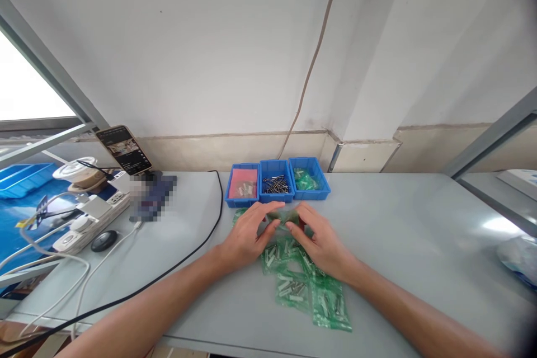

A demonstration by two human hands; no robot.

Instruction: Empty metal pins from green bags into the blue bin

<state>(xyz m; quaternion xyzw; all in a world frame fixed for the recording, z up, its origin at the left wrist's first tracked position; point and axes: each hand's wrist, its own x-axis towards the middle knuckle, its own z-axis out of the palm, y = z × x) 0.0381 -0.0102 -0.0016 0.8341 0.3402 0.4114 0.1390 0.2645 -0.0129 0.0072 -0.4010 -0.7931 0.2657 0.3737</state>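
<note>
Between my two hands is a small green plastic bag (282,216), held just in front of the blue bins. My left hand (250,235) pinches its left side between thumb and fingers. On the right side, the thumb and fingers of my right hand (318,236) close on the same bag. What is inside this bag I cannot make out. Below the hands lie several filled green bags (292,290), partly overlapping, with small metal and whitish pieces showing through. Another green bag is partly hidden behind my left hand.
Three blue bins stand in a row: one with a pink sheet and a clear bag (243,179), one with dark metal screws or pins (276,183), one with green bags (309,178). At left are a phone (123,149), power strip (92,221), black mouse (104,241) and black cable (176,264).
</note>
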